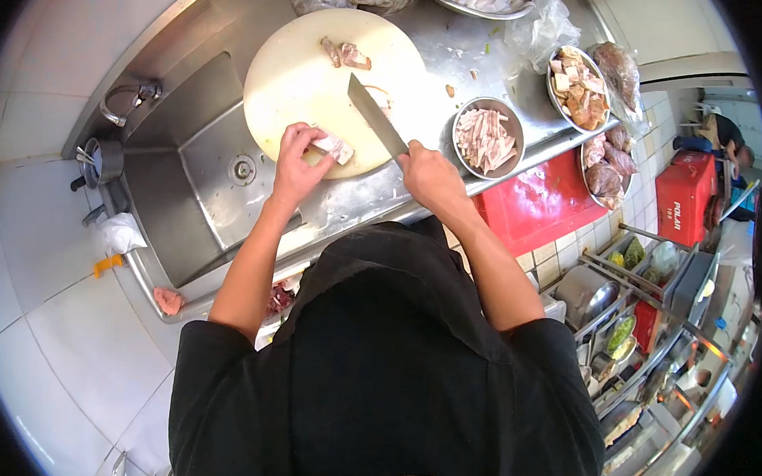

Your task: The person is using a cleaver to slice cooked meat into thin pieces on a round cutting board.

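A round white cutting board (287, 58) lies on the steel counter. My left hand (302, 156) grips a piece of pale, pinkish meat (335, 146) near the board's lower edge. In my right hand (428, 176) is the handle of a wide-bladed knife (376, 116); its blade slants up and left over the board, apart from the held meat. Small meat pieces (352, 55) lie at the board's far side, and another pale piece sits partly behind the blade. Right of the board stands a metal bowl (520, 138) of meat strips (485, 139).
A steel sink (212, 190) with a faucet (129, 102) is at the left. Bowls of meat chunks (579, 87) and larger cuts (607, 169) stand at the right, by a red container (538, 204). A person (725, 136) is in the right background.
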A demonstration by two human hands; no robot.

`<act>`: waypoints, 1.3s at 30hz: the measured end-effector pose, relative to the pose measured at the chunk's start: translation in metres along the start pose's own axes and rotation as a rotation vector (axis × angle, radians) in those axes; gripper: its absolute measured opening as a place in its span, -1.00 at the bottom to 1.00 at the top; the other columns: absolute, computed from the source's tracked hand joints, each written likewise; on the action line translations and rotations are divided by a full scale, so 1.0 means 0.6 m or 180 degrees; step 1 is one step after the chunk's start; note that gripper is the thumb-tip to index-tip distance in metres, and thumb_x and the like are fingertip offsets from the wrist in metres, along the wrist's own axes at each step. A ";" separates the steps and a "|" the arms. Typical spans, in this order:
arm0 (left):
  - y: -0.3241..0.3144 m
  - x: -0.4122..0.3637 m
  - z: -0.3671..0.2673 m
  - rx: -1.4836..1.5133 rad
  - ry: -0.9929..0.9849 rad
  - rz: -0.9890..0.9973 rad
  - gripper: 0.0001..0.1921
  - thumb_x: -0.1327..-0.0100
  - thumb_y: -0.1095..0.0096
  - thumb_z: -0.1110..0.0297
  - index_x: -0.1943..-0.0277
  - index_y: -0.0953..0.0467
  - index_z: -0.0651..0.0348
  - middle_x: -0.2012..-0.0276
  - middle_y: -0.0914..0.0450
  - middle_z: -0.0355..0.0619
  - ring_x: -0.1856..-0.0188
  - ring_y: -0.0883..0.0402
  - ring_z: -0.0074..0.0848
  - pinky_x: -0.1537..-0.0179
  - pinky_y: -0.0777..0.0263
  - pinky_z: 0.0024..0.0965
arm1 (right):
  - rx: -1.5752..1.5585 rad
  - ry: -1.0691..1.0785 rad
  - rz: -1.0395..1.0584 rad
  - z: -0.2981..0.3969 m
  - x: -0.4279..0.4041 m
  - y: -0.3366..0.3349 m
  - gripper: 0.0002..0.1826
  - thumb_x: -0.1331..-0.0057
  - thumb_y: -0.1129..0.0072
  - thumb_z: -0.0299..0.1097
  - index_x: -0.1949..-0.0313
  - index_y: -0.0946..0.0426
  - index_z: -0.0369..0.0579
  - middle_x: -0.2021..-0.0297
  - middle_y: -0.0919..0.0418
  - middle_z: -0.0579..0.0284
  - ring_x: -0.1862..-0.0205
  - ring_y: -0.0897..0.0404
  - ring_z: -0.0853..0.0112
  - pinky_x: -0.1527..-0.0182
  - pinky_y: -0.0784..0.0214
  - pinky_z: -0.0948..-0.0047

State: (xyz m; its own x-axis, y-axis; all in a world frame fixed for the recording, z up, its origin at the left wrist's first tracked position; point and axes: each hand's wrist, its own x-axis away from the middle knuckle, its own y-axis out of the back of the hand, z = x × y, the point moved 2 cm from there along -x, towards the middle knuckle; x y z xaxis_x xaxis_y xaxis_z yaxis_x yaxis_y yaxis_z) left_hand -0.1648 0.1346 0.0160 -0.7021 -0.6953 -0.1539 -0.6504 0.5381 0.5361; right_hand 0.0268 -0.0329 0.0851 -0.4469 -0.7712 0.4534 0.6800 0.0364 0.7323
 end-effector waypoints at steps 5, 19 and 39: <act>0.005 -0.061 -0.047 -0.1116 -0.0173 0.0420 -0.57 -0.16 -0.46 0.21 -0.05 -0.63 0.23 0.02 -0.52 0.03 -0.05 -0.51 -0.12 -0.13 -0.43 -0.16 | -0.0067 0.0139 -0.0269 0.012 0.019 0.006 -0.71 -0.51 0.02 -0.24 0.11 -0.49 -0.28 0.33 -0.67 -0.38 0.19 -0.69 -0.25 0.05 -0.51 -0.18; -0.007 -0.070 -0.051 -0.0677 -0.0183 0.0741 -0.55 -0.09 -0.46 0.34 -0.06 -0.59 0.30 -0.01 -0.55 0.07 -0.12 -0.51 -0.07 -0.18 -0.41 -0.13 | 0.0260 0.0281 -0.0341 0.033 0.051 0.005 -0.74 -0.50 0.00 -0.29 0.12 -0.48 -0.29 0.42 -0.66 -0.37 0.26 -0.70 -0.23 0.10 -0.52 -0.15; -0.040 -0.073 -0.026 -0.0287 -0.0023 0.0541 -0.68 0.08 -0.37 0.48 0.17 -0.60 0.29 0.19 -0.56 0.07 0.06 -0.58 -0.01 0.00 -0.49 -0.09 | 0.0476 0.0460 -0.0093 0.051 -0.024 -0.043 -0.78 -0.47 0.04 -0.36 0.15 -0.44 -0.33 0.32 -0.68 -0.35 0.21 -0.71 -0.20 0.09 -0.54 -0.13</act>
State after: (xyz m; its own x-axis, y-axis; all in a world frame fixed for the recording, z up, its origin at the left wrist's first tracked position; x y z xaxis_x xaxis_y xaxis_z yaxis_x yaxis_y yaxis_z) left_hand -0.1143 0.1446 0.0228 -0.8019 -0.5944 -0.0606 -0.4939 0.6024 0.6271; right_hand -0.0018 -0.0036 0.0754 -0.3698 -0.8560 0.3612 0.5693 0.0985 0.8162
